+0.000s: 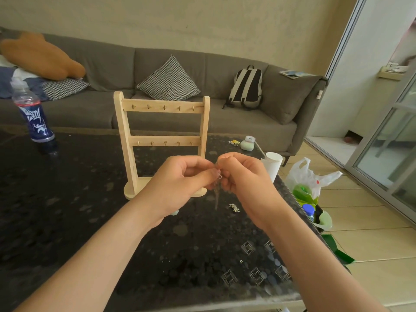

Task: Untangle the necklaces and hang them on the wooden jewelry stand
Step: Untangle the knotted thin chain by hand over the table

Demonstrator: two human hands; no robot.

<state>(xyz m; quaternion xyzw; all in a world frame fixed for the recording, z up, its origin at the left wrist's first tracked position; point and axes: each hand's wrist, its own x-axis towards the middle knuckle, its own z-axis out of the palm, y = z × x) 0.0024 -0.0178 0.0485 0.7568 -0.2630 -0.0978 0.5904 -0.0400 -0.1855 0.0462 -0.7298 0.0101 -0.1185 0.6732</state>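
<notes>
Over a dark table (67,199), left hand (177,183) and right hand (245,183) pinch a necklace (216,197); grey sofa (247,124) behind

The jewelry stand (166,138) is pale, smooth, matt wood with small brass-coloured metal hooks (164,107). Under it the surface (67,199) is dark, glossy and speckled. Just in front of the stand hangs a thin, silvery metal necklace chain (217,194). Near it lies a shiny metal chain heap (234,208). Behind the stand, the sofa (247,127) is grey matt cloth.
</notes>
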